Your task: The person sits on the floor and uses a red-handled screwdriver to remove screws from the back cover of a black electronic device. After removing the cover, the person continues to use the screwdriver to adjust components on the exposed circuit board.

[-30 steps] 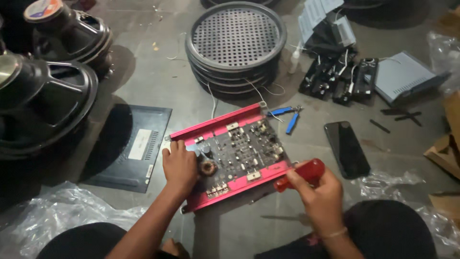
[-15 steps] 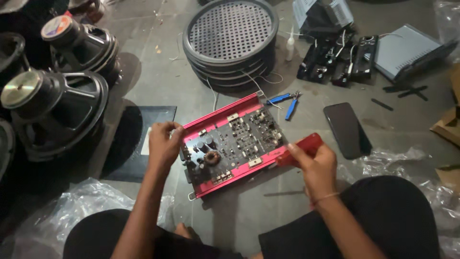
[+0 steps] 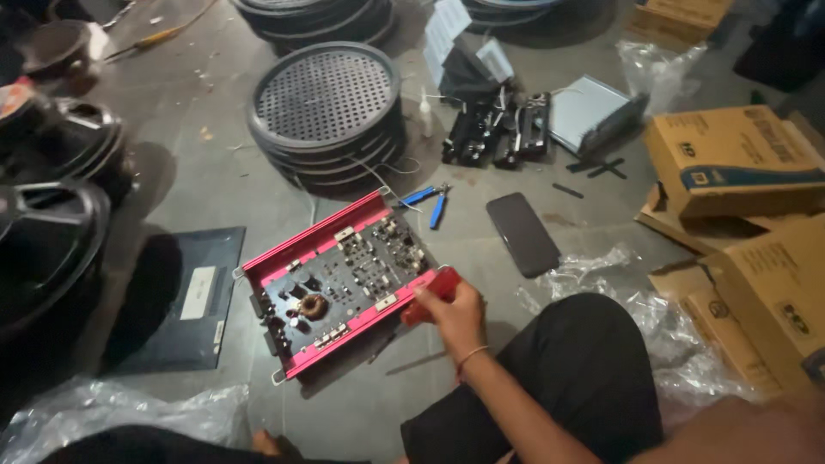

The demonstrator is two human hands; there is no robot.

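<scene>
Our left hand has left the red amplifier chassis [image 3: 344, 288] — out of sight now; right hand [image 3: 454, 311] alone grips the red-handled tool [image 3: 430, 292] at its edge.

Phone [image 3: 522, 233], pliers [image 3: 432, 201], stacked grilles [image 3: 326, 103]

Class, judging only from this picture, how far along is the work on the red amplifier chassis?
Done: the red chassis lies open, its circuit board bare, and a dark flat panel lies beside it. In hand: the right hand holds a red-handled tool at the chassis edge; the left hand is out of view. Left: the board still sits inside the chassis.
</scene>
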